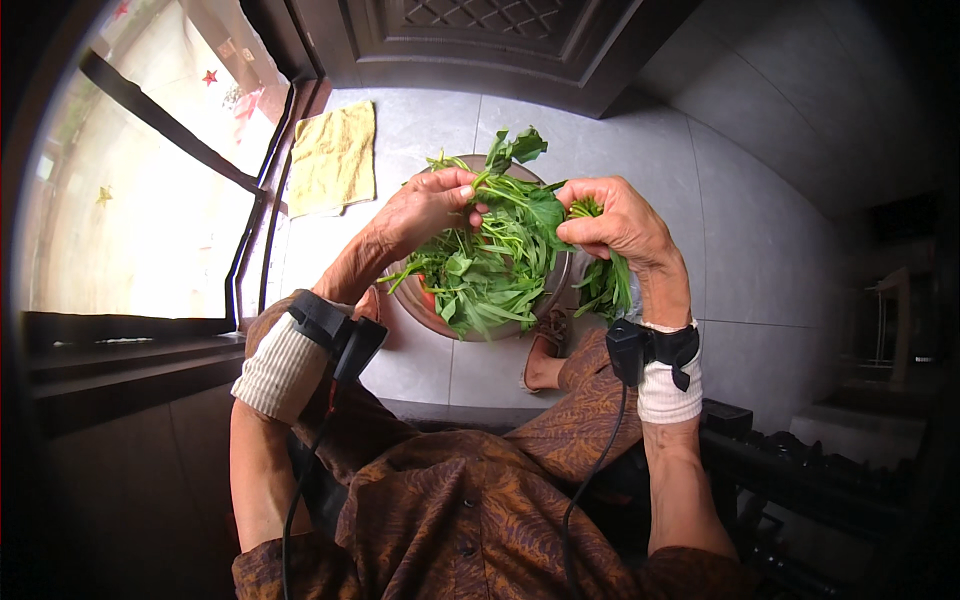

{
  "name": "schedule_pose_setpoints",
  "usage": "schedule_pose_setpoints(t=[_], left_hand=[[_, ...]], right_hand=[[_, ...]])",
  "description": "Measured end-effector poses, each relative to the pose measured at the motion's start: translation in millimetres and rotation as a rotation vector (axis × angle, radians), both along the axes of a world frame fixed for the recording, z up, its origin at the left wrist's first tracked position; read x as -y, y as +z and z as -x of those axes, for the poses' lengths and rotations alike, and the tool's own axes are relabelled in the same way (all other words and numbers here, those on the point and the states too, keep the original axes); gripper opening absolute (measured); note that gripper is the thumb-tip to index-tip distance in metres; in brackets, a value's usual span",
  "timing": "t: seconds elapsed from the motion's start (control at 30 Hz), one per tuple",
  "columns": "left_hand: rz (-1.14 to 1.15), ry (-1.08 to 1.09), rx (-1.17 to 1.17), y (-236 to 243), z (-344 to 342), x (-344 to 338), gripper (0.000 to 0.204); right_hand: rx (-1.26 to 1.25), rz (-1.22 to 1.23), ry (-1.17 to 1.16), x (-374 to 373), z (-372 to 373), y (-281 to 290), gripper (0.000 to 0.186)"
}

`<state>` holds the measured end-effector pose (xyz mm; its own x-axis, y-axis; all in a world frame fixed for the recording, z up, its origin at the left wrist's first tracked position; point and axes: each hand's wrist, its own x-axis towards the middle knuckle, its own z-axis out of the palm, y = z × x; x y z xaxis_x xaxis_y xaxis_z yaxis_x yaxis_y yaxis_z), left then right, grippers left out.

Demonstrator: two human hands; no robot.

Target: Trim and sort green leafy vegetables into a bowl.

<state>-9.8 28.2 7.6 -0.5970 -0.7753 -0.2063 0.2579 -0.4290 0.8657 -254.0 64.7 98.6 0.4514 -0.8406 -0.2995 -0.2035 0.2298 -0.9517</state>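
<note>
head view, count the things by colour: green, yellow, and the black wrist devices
green: 2, the leafy greens heaped in the bowl under the left hand, and the bunch gripped by the right hand
yellow: 1, the cloth on the floor
black: 2, wrist devices
total: 5

A yellow cloth [333, 158] lies on the grey tiled floor [760, 240] beside a dark-framed window [150, 200]; a dark wooden door [480, 40] stands beyond.

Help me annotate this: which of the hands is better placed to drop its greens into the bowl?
Probably the left hand: it pinches a stem directly above the bowl, while the right hand grips its bunch beyond the rim.
</note>
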Motion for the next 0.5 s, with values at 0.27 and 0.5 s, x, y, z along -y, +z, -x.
schedule_pose_setpoints(t=[0.27,0.5], left_hand=[[0.012,-0.005,-0.005,0,-1,0,0.018],[0.018,0.021,0.097,12,9,-7,0.018]], right_hand=[[-0.035,0.032,0.0,1,6,1,0.013],[-0.289,0.531,-0.394,2,7,0,0.014]])
